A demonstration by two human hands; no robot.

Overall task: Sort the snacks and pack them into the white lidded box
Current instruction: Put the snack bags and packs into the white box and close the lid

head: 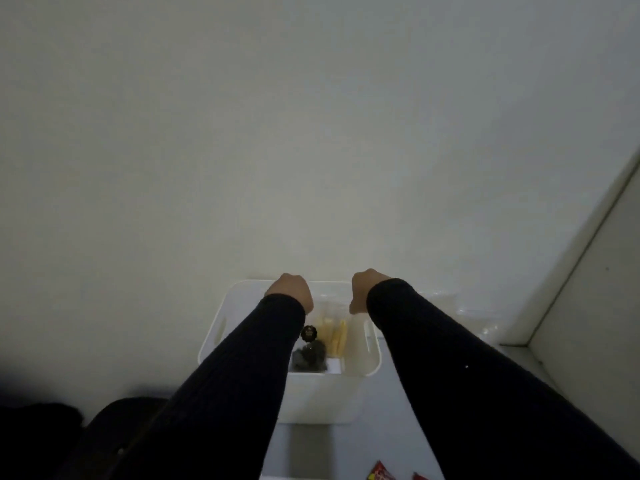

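We reached with both arms over the white box point(313, 393), which stood open on the table against the wall. Our left hand point(290, 289) and right hand point(363, 289) were bent down at its far rim; we could not tell how open they were. Yellow snacks point(337, 336) and dark packets point(310, 355) lay inside. Red wrappers point(381, 474) lay nearer us.

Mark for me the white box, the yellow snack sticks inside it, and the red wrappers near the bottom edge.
white box point(311, 396): head view, bare front wall.
yellow snack sticks point(337, 337): head view, middle of the bundle.
red wrappers point(381, 474): head view, the left wrapper's face.
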